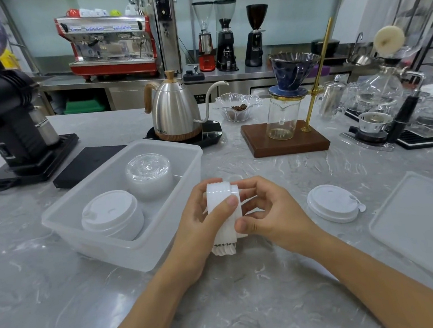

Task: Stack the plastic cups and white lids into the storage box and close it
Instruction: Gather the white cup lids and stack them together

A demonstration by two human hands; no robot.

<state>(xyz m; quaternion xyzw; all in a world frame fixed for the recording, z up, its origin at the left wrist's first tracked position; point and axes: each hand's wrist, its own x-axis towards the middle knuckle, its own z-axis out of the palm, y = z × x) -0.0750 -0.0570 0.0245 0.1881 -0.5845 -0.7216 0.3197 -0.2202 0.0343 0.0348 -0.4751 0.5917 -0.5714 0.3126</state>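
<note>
A grey marbled worktop (250,306) fills the view, with a steel counter along the far wall. On that counter stand a red espresso machine (111,45) and three grinders (227,36). A large black grinder (7,118) sits at the far left of the worktop, with a flat black scale (88,164) just beside it.

The translucent box (124,207) lies open, left of centre. Its lid (425,225) lies flat at the right edge of the worktop, well apart from it. Inside the box, a stack of white lids (112,216) stands in the near left part, and a stack of clear domed pieces (149,177) stands in the far right part; whether these are cups or clear lids cannot be told.

Beyond the box stand a steel kettle (175,109), a glass dish of beans (237,107) and a pour-over stand (285,120) on a wooden base.

Just right of the box's near corner, both hands hold a second stack of lids (224,216) turned on edge above the worktop. The left hand (202,218) grips it from the left with thumb across the front. The right hand (265,212) pinches a lid at the stack's right end, fingers curled.

One single lid (331,203) lies flat on the worktop between the hands and the box lid.
</note>
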